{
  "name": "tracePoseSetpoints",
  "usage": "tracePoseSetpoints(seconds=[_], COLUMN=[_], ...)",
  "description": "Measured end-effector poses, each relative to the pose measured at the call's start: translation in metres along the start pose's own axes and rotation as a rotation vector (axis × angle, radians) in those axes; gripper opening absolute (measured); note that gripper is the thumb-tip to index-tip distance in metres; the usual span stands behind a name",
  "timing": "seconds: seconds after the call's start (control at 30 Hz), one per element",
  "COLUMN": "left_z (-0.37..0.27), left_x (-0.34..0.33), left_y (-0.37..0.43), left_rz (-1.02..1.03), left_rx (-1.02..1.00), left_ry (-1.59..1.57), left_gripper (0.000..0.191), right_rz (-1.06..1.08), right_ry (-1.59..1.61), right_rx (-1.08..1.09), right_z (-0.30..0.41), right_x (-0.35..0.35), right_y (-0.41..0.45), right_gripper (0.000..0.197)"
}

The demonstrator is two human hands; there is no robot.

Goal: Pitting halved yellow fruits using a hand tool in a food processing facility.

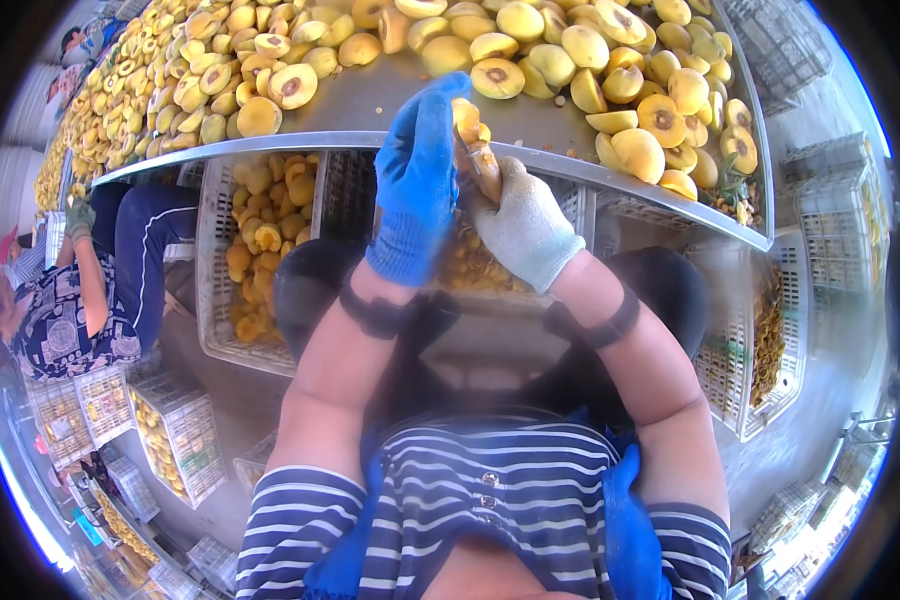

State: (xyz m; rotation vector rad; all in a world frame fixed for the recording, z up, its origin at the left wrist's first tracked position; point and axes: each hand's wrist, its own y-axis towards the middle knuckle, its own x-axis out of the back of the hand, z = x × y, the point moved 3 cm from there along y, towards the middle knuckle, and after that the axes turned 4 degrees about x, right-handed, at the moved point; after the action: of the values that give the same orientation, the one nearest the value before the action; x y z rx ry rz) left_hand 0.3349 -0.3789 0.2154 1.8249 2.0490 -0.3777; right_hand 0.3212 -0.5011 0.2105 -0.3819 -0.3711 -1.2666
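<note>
My left hand [416,169], in a blue coated glove, is closed around a piece of yellow peach [466,118] just above the near rim of a metal table [337,141]. My right hand [529,221], in a whitish knit glove, grips the wooden handle [486,171] of a small pitting tool. The tool's working end meets the fruit, and the glove and flesh partly hide it. Beyond my hands lie many halved yellow peaches [497,78], several with a brown pit or pit cavity facing up.
Under the table edge at left stands a white plastic crate [208,300] of peach halves. Peach scraps [484,262] lie below my hands. Another crate [727,360] at right holds brownish pieces. A co-worker [75,315] sits at left, near stacked crates [187,427].
</note>
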Motion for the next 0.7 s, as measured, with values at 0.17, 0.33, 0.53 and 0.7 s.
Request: tracePoseSetpoints(seconds=[0.17,0.33,0.53,0.7], left_z=[-0.003,-0.008,-0.021,-0.023], left_x=[-0.001,0.002,0.001,-0.004], left_y=[0.001,0.006,0.008,0.008], left_rz=[-0.004,0.017,0.177,0.235], left_rx=[-0.042,-0.254,-0.125,0.035], left_ry=[0.051,0.359,0.429,0.449], left_gripper=[0.030,0.026,0.023,0.024], right_rz=[0.106,0.159,0.441,0.517], right_ry=[0.027,0.039,0.376,0.579], right_rx=[0.005,0.018,-0.237,-0.377], right_z=[-0.002,-0.006,0.004,0.005], right_x=[-0.003,-0.007,0.004,0.006], right_y=[0.001,0.001,-0.011,-0.022], right_gripper=[0.026,0.026,0.028,0.024])
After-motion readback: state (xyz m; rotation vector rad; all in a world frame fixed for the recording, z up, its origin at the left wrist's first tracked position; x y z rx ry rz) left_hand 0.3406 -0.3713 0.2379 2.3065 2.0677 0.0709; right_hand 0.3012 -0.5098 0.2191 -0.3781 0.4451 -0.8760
